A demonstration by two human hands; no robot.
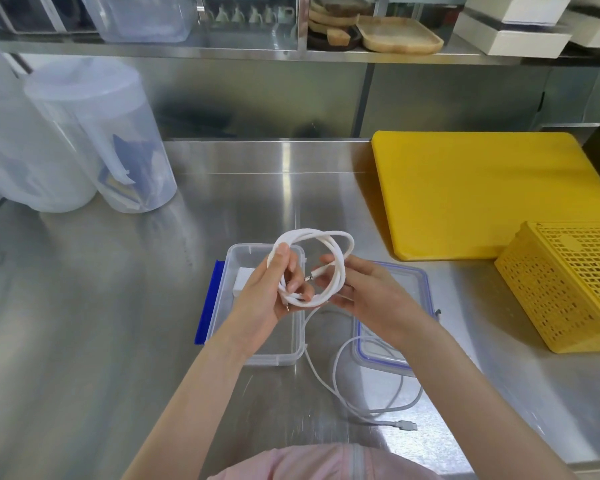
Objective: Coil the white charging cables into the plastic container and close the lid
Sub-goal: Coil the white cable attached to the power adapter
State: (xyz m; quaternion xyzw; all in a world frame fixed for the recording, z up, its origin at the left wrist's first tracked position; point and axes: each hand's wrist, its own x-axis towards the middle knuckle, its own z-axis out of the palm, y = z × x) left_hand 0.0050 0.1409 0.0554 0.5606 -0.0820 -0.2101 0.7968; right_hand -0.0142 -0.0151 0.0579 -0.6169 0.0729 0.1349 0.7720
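Note:
A thick white cable (340,251) is wound into a loop and held above the clear plastic container (222,306). My left hand (267,289) grips the loop's left side, thumb on top. My right hand (368,296) holds the right side, its fingers pinching the cable's plug end. A white charger block (243,280) lies inside the container. The clear lid with a blue seal (381,358) lies flat to the right of the container. A second, thinner white cable (336,386) trails loose over the table and the lid, its plug at the near right.
A yellow cutting board (482,192) and a yellow perforated basket (568,285) occupy the right of the steel table (84,323). Clear plastic jugs (111,140) stand at the left. A blue strip (207,306) lies beside the container's left wall.

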